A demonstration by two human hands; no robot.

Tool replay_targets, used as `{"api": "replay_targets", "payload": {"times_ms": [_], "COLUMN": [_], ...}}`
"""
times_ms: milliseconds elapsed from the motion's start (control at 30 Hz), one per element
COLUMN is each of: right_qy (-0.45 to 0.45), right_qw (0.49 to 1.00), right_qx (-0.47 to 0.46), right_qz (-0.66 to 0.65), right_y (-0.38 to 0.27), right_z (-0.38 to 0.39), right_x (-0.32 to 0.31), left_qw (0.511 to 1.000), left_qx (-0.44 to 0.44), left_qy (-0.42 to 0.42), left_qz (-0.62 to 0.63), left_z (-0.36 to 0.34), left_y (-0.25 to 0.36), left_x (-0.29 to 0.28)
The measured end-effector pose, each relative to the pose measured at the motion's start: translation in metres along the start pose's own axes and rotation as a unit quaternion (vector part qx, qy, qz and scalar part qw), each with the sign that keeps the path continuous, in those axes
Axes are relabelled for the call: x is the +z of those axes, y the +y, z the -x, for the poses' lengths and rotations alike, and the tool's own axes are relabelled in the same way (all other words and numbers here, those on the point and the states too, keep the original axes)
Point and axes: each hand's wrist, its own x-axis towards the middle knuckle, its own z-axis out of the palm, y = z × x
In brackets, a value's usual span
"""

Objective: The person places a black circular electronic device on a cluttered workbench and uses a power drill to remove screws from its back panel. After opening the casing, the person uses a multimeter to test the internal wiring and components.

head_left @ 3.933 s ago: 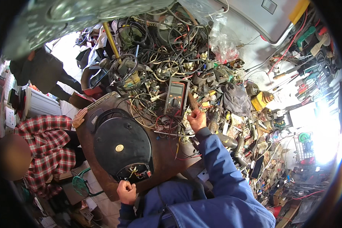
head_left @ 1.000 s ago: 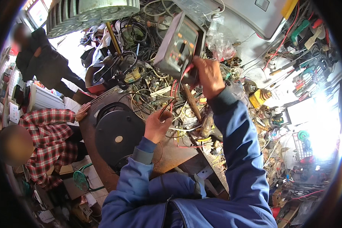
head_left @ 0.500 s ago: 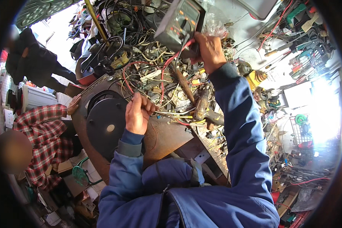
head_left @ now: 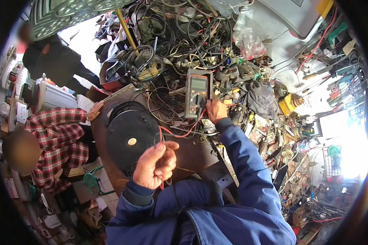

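Observation:
A dark grey multimeter [head_left: 198, 93] with a small display and a dial lies face up at the far edge of the brown worktop. My right hand [head_left: 216, 110] grips its lower right side. From the meter a red test lead [head_left: 188, 134] loops toward me over the worktop. Nearer my body, my left hand [head_left: 156, 165] is raised above the worktop, thumb and fingers closed on the red lead, which hangs on below them. Left of that hand sits a large round black disc [head_left: 124, 132] with a pale sticker.
Tangled cables [head_left: 200, 36] and a heap of loose parts [head_left: 249, 134] cover the far and right sides. A grey cloth [head_left: 261, 100] and a yellow object [head_left: 290, 104] rest there. At left, a person in a checked shirt [head_left: 59, 126] has a hand [head_left: 95, 110] on the worktop's edge.
The multimeter in my right hand has come down and toward me, from raised and tilted to lying flatter. My left hand has moved nearer my body with the red lead. The view has shifted.

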Motion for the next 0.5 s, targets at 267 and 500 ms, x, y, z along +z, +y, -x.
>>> {"api": "replay_targets", "payload": {"times_ms": [267, 500], "right_qy": [-0.028, 0.008], "right_qw": [0.994, 0.999], "right_qx": [0.101, 0.04], "right_qz": [0.044, -0.027], "right_y": [-0.015, -0.025], "right_z": [0.005, 0.019], "right_x": [0.066, 0.028], "left_qw": [0.966, 0.98], "left_qx": [0.069, 0.073], "left_qy": [0.238, 0.178], "left_qz": [-0.075, 0.048], "left_z": [0.008, 0.028], "left_y": [-0.039, -0.041], "left_x": [-0.061, -0.095]}}
